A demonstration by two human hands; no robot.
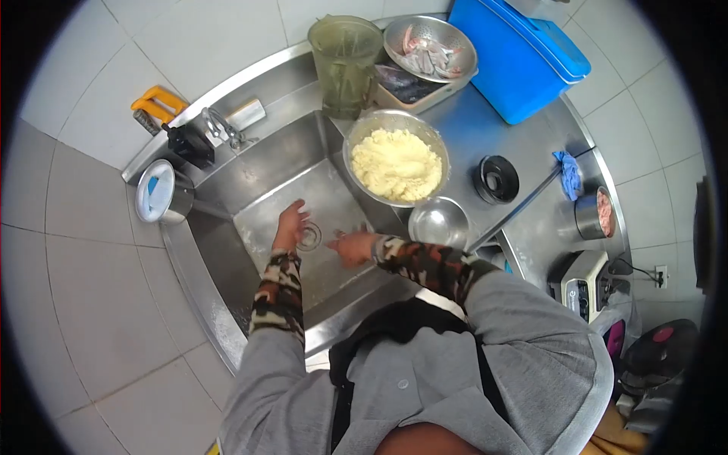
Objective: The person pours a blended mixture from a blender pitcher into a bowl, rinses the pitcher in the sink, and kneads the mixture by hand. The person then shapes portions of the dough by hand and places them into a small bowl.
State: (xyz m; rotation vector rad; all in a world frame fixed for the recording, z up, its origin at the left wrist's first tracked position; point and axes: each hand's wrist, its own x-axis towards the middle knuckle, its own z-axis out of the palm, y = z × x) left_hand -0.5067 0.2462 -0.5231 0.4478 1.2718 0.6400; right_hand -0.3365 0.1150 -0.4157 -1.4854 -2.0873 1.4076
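Both of my hands are over the basin of a stainless steel sink (262,265), a short gap between them. My left hand (291,226) holds nothing, its fingers stretched out beside the round drain (309,236). To the right of the drain, my right hand (353,247) has its fingers apart and somewhat blurred, with no object visible in it. Close by on the counter side, a metal bowl (350,171) holds a crumbly yellow mass (398,167). A smaller metal bowl (438,224) sits just below it, near my right forearm.
A faucet (220,125) stands at the sink's back edge, near a metal pot (178,199). Behind are a greenish pitcher (345,64), a colander (470,57) with fish pieces and a blue cooler (516,68). Rightward are a black ring-shaped container (497,180), a blue cloth (569,176) and a blender base (582,284).
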